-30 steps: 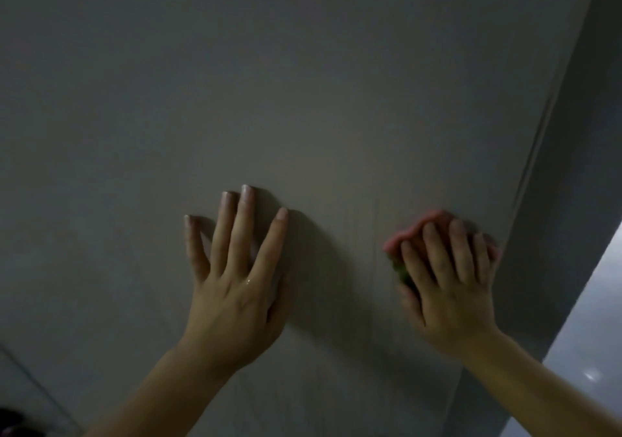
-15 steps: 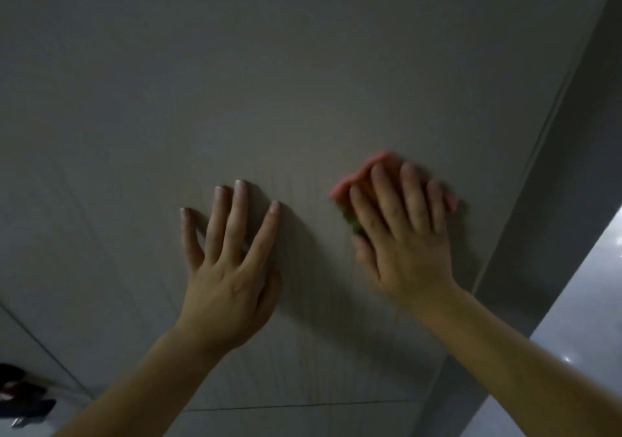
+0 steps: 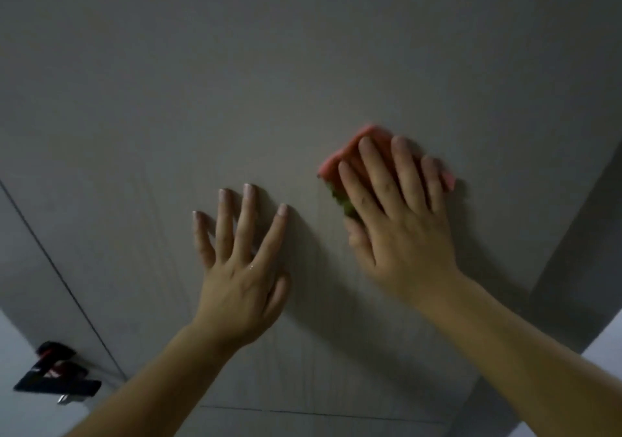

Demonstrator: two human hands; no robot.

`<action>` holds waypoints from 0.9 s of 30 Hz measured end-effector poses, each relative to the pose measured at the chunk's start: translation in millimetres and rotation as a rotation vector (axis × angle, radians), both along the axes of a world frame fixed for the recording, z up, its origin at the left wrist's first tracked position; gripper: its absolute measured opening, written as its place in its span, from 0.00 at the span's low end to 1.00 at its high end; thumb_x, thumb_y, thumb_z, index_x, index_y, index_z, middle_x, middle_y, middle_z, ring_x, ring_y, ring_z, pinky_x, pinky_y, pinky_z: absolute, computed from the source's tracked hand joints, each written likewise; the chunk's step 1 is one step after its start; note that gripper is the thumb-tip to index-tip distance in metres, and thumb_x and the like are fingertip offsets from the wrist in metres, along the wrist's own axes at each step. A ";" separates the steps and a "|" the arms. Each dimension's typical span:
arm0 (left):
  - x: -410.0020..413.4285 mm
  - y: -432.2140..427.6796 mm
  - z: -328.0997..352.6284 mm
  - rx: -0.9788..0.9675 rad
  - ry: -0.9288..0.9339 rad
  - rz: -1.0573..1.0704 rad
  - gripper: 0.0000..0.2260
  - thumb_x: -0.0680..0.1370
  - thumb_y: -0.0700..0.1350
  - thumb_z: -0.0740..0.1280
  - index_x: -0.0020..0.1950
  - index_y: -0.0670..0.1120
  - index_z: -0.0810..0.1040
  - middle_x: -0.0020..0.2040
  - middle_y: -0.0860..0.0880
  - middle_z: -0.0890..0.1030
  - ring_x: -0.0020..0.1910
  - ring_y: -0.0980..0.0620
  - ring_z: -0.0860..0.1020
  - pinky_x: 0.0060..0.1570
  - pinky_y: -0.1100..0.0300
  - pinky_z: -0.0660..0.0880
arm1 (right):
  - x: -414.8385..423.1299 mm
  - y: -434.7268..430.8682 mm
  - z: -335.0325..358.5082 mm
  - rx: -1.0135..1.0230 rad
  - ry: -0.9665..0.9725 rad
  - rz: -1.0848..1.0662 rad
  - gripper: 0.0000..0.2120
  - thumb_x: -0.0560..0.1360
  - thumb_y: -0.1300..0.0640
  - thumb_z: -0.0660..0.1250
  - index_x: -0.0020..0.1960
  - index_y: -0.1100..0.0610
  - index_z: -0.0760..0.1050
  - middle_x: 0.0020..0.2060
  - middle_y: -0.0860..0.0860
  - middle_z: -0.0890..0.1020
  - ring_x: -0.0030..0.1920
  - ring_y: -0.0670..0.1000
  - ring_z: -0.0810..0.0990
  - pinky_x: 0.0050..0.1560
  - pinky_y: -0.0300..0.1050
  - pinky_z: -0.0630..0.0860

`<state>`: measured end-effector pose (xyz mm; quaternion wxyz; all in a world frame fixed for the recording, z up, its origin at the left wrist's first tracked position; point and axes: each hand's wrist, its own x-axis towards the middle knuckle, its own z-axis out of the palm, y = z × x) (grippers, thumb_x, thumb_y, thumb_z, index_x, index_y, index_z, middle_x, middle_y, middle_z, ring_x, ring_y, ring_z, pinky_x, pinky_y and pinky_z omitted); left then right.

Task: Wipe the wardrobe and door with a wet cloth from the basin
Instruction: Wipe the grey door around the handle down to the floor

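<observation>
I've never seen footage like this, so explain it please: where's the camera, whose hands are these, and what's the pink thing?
No machine here: a person wears one wide-angle camera on the head, so you see their own bare hands. Both are on a grey panel, a wardrobe or door face; I cannot tell which. The left hand lies flat on it, fingers spread, holding nothing. The right hand presses a pink cloth with a green edge against the panel with straight fingers. The dark object at lower left is too blurred to name.
</observation>
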<state>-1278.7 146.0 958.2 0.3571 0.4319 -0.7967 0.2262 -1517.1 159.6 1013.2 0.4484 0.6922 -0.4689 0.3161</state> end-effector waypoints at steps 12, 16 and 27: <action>82.2 -7.3 7.8 0.089 0.118 0.091 0.32 0.83 0.59 0.47 0.84 0.48 0.45 0.83 0.41 0.39 0.82 0.37 0.39 0.73 0.26 0.41 | 81.1 -18.3 13.4 -0.017 0.060 -0.031 0.31 0.82 0.46 0.56 0.82 0.53 0.54 0.81 0.55 0.51 0.81 0.62 0.49 0.80 0.62 0.43; 100.9 -10.4 7.6 0.074 0.059 -0.007 0.30 0.85 0.60 0.44 0.84 0.49 0.48 0.84 0.42 0.44 0.82 0.38 0.43 0.74 0.27 0.44 | 108.1 -26.1 -7.7 0.004 0.247 -0.063 0.35 0.81 0.44 0.57 0.83 0.54 0.51 0.82 0.55 0.49 0.82 0.61 0.45 0.79 0.62 0.40; 185.2 -28.1 6.5 0.116 0.194 0.071 0.32 0.83 0.58 0.50 0.84 0.47 0.47 0.83 0.39 0.39 0.81 0.34 0.39 0.74 0.25 0.45 | 179.6 -37.5 31.7 -0.032 0.130 -0.079 0.33 0.81 0.45 0.55 0.83 0.55 0.51 0.82 0.57 0.49 0.81 0.64 0.49 0.79 0.63 0.41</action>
